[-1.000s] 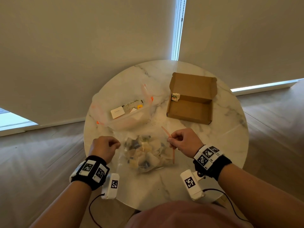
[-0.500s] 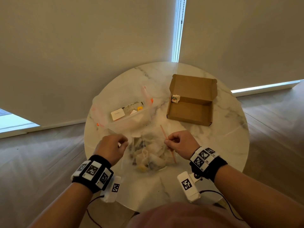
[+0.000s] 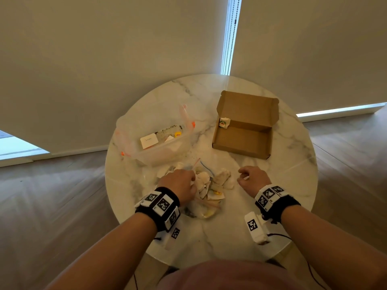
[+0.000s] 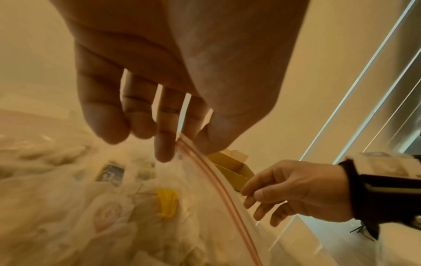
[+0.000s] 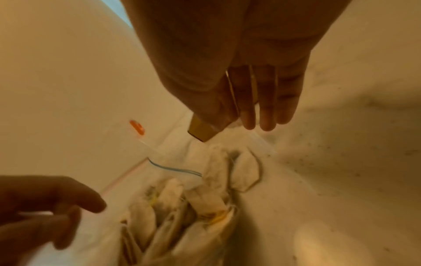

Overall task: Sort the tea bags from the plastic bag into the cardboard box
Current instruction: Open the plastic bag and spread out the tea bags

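Note:
A clear zip plastic bag [image 3: 202,212] lies crumpled on the marble table [image 3: 282,185] between my hands. Several pale tea bags [image 3: 223,176] spill out of its mouth onto the table, and more show through the plastic [image 4: 109,212]. My left hand [image 3: 191,178] pinches the bag's pink zip rim [image 4: 216,180] between thumb and fingers. Just right of the pile, my right hand [image 3: 243,176] hovers with relaxed fingers [image 5: 248,117] and holds nothing. The open brown cardboard box [image 3: 245,141] sits at the back right, with one tea bag [image 3: 224,123] in its far left corner.
A second, larger clear bag [image 3: 159,143] with an orange slider stands at the back left, holding a white card and a few packets. Dark tea crumbs speckle the table in front of the box. A wall with blinds rises behind the round table.
My right hand has let go of the bag's rim and drawn off to the right. My left hand has pulled its side of the rim toward the middle, and tea bags have spilled onto the table.

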Demonstrator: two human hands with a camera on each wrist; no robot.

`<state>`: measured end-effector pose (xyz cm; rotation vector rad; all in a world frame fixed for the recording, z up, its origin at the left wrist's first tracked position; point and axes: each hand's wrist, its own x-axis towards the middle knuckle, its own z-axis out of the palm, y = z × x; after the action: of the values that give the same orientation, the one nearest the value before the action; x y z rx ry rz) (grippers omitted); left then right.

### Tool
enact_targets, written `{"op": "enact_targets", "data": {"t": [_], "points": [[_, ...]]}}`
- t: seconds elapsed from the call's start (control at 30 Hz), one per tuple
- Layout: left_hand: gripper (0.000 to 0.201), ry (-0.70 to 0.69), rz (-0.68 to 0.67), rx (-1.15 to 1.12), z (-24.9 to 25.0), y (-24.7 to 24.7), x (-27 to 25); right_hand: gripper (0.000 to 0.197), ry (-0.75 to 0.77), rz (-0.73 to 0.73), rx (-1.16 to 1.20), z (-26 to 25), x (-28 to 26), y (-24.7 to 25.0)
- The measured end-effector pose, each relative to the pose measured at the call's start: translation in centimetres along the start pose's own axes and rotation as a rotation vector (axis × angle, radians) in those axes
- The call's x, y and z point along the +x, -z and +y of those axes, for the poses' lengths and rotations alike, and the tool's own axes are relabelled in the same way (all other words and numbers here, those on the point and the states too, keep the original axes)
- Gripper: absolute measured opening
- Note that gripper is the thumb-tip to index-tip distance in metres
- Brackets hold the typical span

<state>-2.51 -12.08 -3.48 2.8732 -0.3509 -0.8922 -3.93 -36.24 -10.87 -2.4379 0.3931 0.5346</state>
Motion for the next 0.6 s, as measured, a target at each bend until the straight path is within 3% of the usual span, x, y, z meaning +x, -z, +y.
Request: {"op": "enact_targets", "data": {"t": [0.1, 0.3, 0.43, 0.53, 0.6], "points": [[0.033, 0.004, 0.015, -0.040, -0.1, -0.3, 0.1, 0.055, 0.001, -0.151, -0.052, -0.6, 1.0, -1.4], [0.032, -0.003, 0.045, -0.082, 0.1, -0.3, 0.5, 0.065, -0.016, -0.148, -0.102, -1.5, 2.7, -3.5], [0.032, -0.010, 0.044, -0.092, 0.3, -0.2, 0.8, 0.050, -0.040, -0.129, -0.095, -2.2, 3.2, -4.1], [0.031, -0.008, 0.043, -0.104, 0.5, -0.2, 1.0, 0.004, -0.013, -0.110, -0.090, -2.8, 3.1, -3.9], [0.031, -0.004, 0.040, -0.107, 0.4, -0.2, 1.0, 0.031, -0.010, -0.085, -0.056, -2.7, 3.1, -3.8]]}}
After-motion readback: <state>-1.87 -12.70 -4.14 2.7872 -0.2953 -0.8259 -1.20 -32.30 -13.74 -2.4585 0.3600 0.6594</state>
